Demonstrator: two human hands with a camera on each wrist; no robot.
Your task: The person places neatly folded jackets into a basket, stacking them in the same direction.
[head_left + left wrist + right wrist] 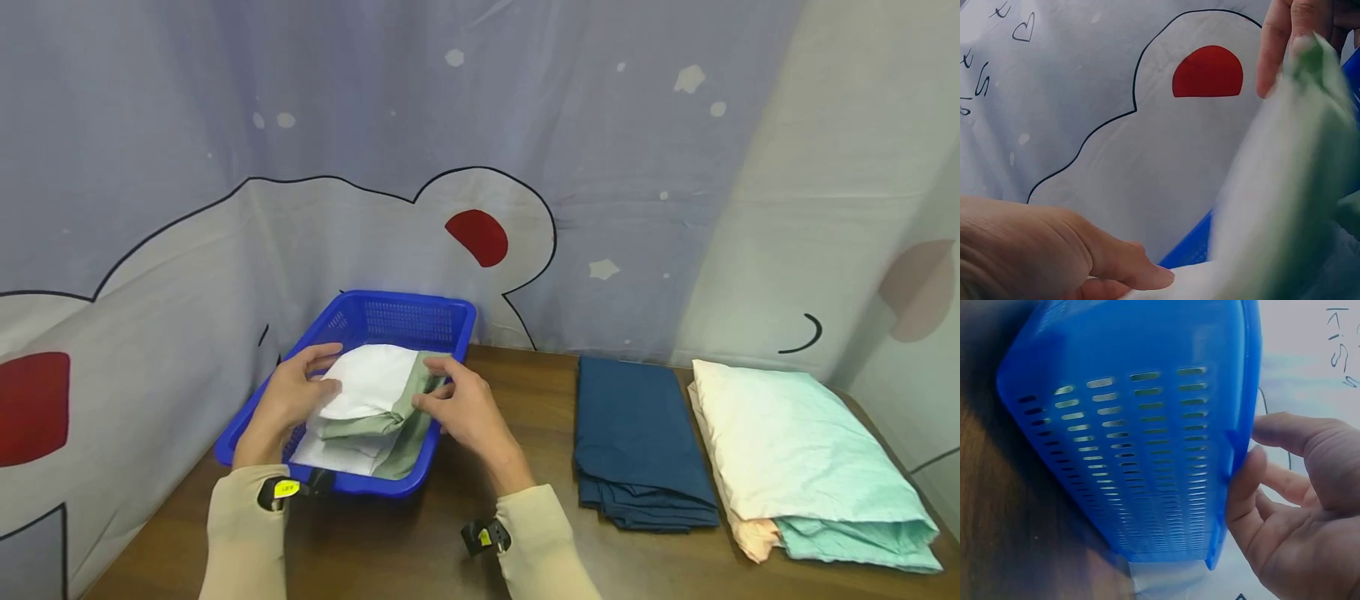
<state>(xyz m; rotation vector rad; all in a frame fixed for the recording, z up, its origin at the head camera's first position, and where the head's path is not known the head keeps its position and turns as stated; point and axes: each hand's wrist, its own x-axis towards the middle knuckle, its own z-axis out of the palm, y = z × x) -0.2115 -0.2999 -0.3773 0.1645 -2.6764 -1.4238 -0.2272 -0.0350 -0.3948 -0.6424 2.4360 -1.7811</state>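
Over the blue plastic basket [416, 307], both hands hold a folded white-and-green cloth [375, 383]. The left hand [291, 400] pinches its white left edge, the thumb lying on top in the left wrist view. At the green right edge, the right hand [467, 408] pinches the fabric between thumb and fingers; the left wrist view catches those fingers at a raised green corner [1313, 62]. More white and green fabric [352, 454] lies beneath, inside the basket. In the right wrist view the basket's slotted wall [1147, 456] hides the cloth in the right fingers.
A folded navy cloth [637, 442] lies on the brown wooden table [525, 400] right of the basket. Farther right is a thick folded cream-and-mint cloth [802, 458]. A printed curtain [360, 233] hangs close behind and to the left of the basket.
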